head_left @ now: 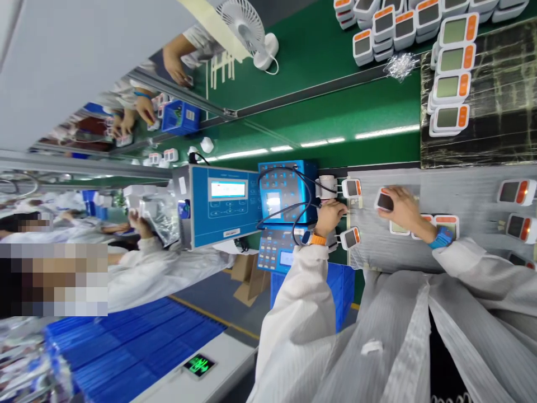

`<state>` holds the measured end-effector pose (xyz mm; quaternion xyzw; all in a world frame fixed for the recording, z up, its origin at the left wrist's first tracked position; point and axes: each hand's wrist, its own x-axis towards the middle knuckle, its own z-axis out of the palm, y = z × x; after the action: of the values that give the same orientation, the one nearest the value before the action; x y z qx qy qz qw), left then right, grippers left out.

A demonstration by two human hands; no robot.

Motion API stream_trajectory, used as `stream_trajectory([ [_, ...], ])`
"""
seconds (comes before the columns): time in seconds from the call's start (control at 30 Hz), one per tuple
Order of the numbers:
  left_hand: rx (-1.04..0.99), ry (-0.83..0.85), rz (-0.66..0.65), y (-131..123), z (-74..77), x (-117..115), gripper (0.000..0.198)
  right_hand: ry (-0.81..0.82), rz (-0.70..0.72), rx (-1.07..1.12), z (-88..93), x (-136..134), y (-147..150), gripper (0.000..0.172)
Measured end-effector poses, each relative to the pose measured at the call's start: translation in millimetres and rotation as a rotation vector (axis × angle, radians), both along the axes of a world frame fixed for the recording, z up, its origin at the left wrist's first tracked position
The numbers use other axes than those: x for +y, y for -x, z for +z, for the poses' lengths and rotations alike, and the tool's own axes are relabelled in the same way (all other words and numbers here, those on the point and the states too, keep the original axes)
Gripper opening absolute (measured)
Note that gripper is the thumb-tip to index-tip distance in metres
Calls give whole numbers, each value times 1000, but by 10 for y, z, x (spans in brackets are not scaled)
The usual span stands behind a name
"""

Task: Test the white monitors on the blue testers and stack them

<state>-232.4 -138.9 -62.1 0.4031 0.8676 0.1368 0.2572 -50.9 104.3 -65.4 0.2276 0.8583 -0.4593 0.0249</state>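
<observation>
My right hand [405,211] is closed round a small white meter [385,201] with a dark screen, just above the grey mat. Two more white and orange meters, one a left meter [400,226] and one a right meter [447,225], lie partly under my right wrist. My left hand [330,217] has its fingers pinched together at the mat's left edge; what they hold is hidden. On either side of it, an upper meter [351,188] and a lower meter [350,238] sit by the fixture's connectors. A white round fitting [327,186] stands just beyond my left hand.
Blue test instruments [226,207] with black cables [308,196] stand left of my left hand. Stacked meters [451,117] rest on a dark wrapped board [503,95]. More meters [515,192] lie at the mat's right. Co-workers' hands [176,64] show at left, near a white fan [243,25].
</observation>
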Motion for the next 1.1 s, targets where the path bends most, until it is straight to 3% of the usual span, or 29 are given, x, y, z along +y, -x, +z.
stream_trajectory([
  [0.13,-58,-177,185,-20,-54,4,12,743,-167,-161,-59,-551,362,43],
  [0.2,-71,-222,184,-8,-47,6,4,957,-257,-229,-105,-751,496,44],
  [0.3,-53,-267,123,5,-23,16,10,1145,-434,-303,-162,-882,594,38],
  [0.57,38,-213,172,-51,33,53,13,1197,-475,-276,-249,-879,538,37],
  [0.83,48,-175,183,-111,89,95,12,1132,-484,-250,-327,-952,539,41],
  [1.1,136,-143,220,-227,21,124,13,1059,-451,-212,-302,-1006,563,44],
])
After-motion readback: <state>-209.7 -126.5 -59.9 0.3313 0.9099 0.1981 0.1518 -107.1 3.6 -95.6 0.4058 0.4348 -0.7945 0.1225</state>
